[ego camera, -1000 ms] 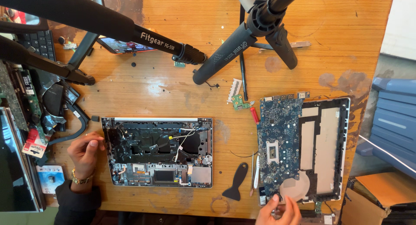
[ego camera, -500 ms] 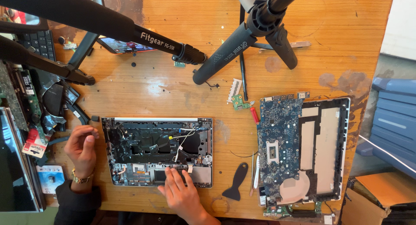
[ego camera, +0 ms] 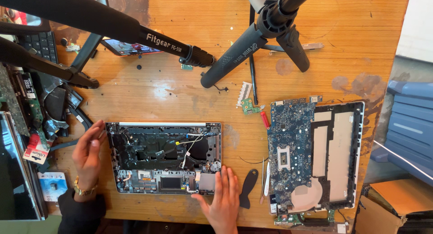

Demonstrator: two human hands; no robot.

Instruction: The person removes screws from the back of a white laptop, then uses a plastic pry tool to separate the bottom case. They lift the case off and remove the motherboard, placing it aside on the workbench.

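Note:
An opened laptop base (ego camera: 164, 156) lies on the wooden table (ego camera: 158, 94), its inner frame, wires and small boards exposed. My left hand (ego camera: 89, 153) rests open against the base's left edge, fingers pointing up. Flat and open, my right hand (ego camera: 222, 198) lies at the base's lower right corner, fingertips touching it. To the right, a blue motherboard (ego camera: 288, 148) sits on a silver bottom cover (ego camera: 338, 155). Neither hand holds anything.
A black pry tool (ego camera: 247, 188), tweezers (ego camera: 263, 180) and a red-handled screwdriver (ego camera: 264, 120) lie between base and motherboard. Black tripod legs (ego camera: 243, 53) cross the upper table. Loose parts and a keyboard (ego camera: 43, 44) crowd the left; a phone (ego camera: 128, 48), cardboard box (ego camera: 397, 207) and blue crate (ego camera: 410, 126) surround.
My right hand went from the motherboard's lower edge to the laptop base, then slid right to its lower right corner. My left hand stayed at the base's left edge.

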